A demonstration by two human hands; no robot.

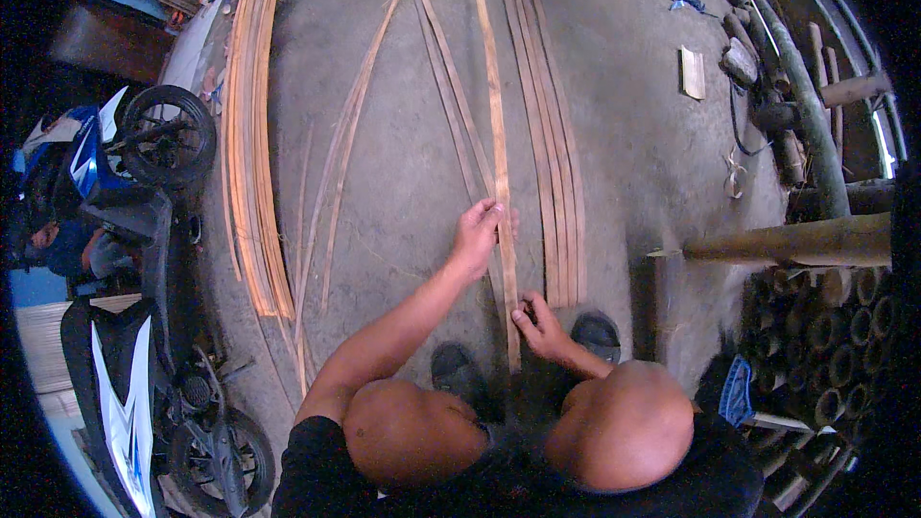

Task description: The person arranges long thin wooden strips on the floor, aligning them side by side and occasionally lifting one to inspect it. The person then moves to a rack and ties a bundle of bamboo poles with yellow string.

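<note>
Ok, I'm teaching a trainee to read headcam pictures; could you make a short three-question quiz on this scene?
1. True or false: the left hand is higher up the picture than the right hand along the held strip.
2. Which stands at the picture's left? A: a ladder. B: a motorbike. C: a sofa.
3. Fill in: the stacked hollow tubes show at the lower ____ of the picture.
Key: 1 true; 2 B; 3 right.

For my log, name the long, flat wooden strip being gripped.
The pale tan strip in the bare left hand, its near end by the right hand; the brown strips grouped at either side lie on grey concrete.
</note>
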